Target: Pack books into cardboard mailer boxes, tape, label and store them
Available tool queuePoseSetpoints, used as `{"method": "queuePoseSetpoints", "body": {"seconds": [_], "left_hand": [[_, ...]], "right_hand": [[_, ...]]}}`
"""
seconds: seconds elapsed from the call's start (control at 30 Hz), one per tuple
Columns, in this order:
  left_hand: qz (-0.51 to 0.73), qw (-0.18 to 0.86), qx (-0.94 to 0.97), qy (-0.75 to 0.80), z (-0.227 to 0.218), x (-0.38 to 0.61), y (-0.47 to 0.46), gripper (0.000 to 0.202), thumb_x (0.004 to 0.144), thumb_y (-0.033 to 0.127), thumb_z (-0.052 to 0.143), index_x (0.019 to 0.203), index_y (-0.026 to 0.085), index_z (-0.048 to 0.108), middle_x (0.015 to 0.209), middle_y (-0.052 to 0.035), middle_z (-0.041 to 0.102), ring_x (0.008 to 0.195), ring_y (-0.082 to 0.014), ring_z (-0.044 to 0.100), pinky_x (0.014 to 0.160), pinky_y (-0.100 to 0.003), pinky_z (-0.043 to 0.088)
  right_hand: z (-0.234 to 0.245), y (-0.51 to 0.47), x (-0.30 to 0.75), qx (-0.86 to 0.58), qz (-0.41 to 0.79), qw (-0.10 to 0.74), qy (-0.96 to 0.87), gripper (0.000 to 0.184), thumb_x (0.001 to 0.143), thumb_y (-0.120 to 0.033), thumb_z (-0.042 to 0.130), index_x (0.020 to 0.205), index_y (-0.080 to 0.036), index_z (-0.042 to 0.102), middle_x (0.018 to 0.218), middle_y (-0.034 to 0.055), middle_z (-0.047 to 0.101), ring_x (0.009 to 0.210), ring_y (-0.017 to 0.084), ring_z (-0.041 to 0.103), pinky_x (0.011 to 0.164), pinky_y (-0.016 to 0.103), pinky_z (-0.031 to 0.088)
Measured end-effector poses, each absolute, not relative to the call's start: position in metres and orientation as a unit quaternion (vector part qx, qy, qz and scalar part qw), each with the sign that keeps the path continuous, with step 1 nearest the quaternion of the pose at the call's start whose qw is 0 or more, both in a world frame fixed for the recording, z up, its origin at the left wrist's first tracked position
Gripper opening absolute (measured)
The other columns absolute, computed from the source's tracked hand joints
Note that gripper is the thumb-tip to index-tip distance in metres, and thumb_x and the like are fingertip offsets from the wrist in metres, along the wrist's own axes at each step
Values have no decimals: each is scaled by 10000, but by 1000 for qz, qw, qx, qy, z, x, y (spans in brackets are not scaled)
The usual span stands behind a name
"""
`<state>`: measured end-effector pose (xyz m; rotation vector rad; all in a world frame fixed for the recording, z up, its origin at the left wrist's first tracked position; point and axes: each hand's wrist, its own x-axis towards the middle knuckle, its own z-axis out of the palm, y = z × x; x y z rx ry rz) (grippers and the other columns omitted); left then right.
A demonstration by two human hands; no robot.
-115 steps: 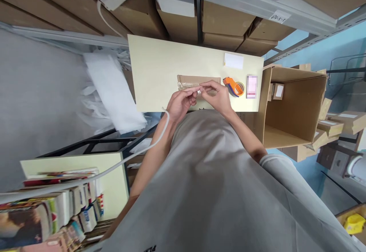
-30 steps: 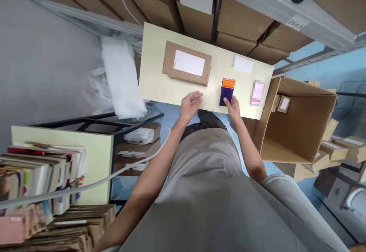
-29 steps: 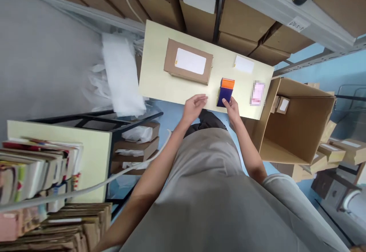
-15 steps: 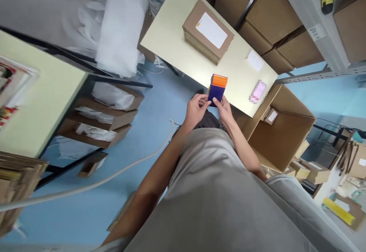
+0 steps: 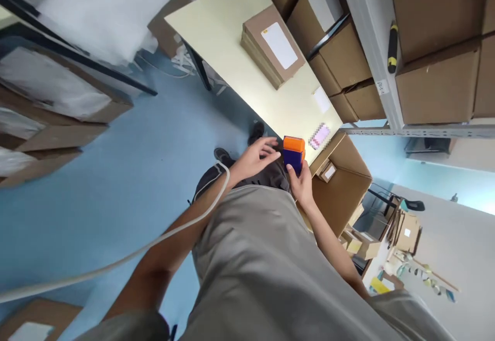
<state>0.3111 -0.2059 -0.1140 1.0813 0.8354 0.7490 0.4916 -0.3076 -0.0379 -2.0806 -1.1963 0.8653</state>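
My right hand (image 5: 301, 183) is closed around a small dark-blue and orange box-shaped item (image 5: 293, 161), its thumb on the blue face. The orange end points away from me; what kind of thing it is I cannot make out. Just left of it, my left hand (image 5: 256, 159) has its fingers spread and holds nothing. A pale cable (image 5: 181, 225) runs across my left forearm. Beyond my hands stands a cream table (image 5: 216, 26), bearing a stack of flat cardboard boxes (image 5: 276, 47) with a white label on top.
A white slip (image 5: 320, 99) and a blurred pink item (image 5: 319, 136) lie on the table. A large open carton (image 5: 328, 201) stands at my right, with a small labelled box (image 5: 327, 172) inside. Shelves of cartons (image 5: 348, 54) line the back. A black-and-yellow cutter (image 5: 393, 47) rests on a shelf edge.
My left hand has let go of the blue and orange item and moved left, its fingers opening. My right hand keeps hold of it. The view has shifted and turned.
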Motion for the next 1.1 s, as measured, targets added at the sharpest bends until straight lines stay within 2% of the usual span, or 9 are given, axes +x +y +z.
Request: {"method": "queuePoseSetpoints", "body": {"seconds": [0.1, 0.27, 0.43, 0.53, 0.63, 0.83, 1.1], "left_hand": [[380, 669, 508, 387, -102, 302, -184, 556, 1011, 609, 743, 1429, 243, 734, 1451, -145, 735, 1247, -265, 761, 1032, -417, 683], [387, 600, 573, 403, -78, 301, -141, 470, 1076, 603, 688, 1365, 249, 796, 1386, -128, 748, 1272, -278, 735, 1060, -430, 674], [364, 563, 611, 421, -67, 325, -95, 381, 1104, 528, 652, 1352, 275, 791, 1373, -100, 751, 1267, -269, 713, 1062, -438, 663], [332, 570, 612, 437, -72, 344, -67, 334, 1057, 506, 713, 1300, 294, 803, 1338, -83, 760, 1279, -287, 701, 1043, -440, 658], [301, 572, 612, 456, -83, 360, -44, 302, 1015, 490, 768, 1236, 289, 814, 1277, -82, 770, 1216, -294, 701, 994, -438, 655], [276, 560, 638, 451, -107, 372, -21, 222, 1027, 498, 778, 1072, 284, 816, 1104, -79, 796, 1061, -270, 703, 862, -389, 636], [263, 563, 653, 432, -122, 352, -10, 229, 1054, 483, 752, 997, 266, 799, 1069, -72, 799, 1002, -238, 703, 817, -343, 605]], "right_hand": [[-35, -297, 510, -762, 306, 223, -525, 549, 1099, -710, 629, 1352, -223, 638, 1062, 90, 758, 970, 293, 737, 913, 461, 651], [-49, -256, 538, -713, 270, 150, -629, 491, 1170, -609, 538, 1448, -209, 597, 1127, 141, 755, 1001, 313, 751, 912, 505, 673], [-60, -216, 572, -662, 221, 129, -704, 405, 1176, -464, 543, 1477, -198, 595, 1239, 201, 753, 1205, 382, 753, 1050, 616, 655], [-66, -192, 596, -650, 228, 94, -719, 413, 1146, -389, 572, 1501, -177, 584, 1294, 239, 759, 1276, 426, 740, 1132, 687, 616], [-72, -169, 619, -633, 245, 53, -732, 421, 1120, -338, 588, 1507, -171, 584, 1319, 248, 767, 1310, 446, 730, 1196, 727, 572], [-78, -132, 646, -584, 266, 39, -766, 374, 1142, -290, 527, 1491, -183, 607, 1330, 220, 789, 1296, 402, 742, 1215, 684, 580], [-98, -119, 630, -562, 256, 37, -786, 334, 1161, -307, 505, 1418, -162, 661, 1267, 210, 800, 1271, 378, 747, 1205, 651, 591]]}}
